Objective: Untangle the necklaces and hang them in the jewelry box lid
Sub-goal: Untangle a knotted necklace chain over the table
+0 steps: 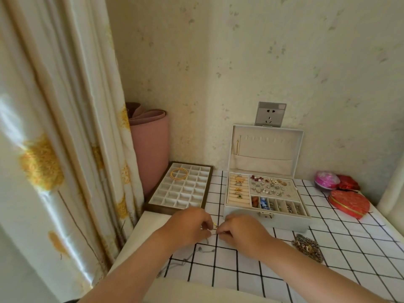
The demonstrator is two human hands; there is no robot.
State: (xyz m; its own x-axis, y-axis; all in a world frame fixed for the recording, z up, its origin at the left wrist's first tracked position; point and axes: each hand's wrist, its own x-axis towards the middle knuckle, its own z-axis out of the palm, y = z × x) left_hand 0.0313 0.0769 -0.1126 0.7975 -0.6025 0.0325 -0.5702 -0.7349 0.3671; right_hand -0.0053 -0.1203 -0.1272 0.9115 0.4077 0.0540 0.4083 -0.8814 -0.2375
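While both hands work just in front of the white rectangular jewelry box (267, 220), we see the left hand (188, 228) and the right hand (243, 233) each pinching a thin pale necklace chain (215, 226) between curled fingers. Its slack trails over the black-gridded white desk (341, 256), away from the box. The box's upright lid (295, 147) carries one fine gold chain (237, 145) at its left end. Its base holds rings, earrings and beads. Left of the box, a brown-rimmed compartment tray (153, 207) holds gold bangles (179, 173).
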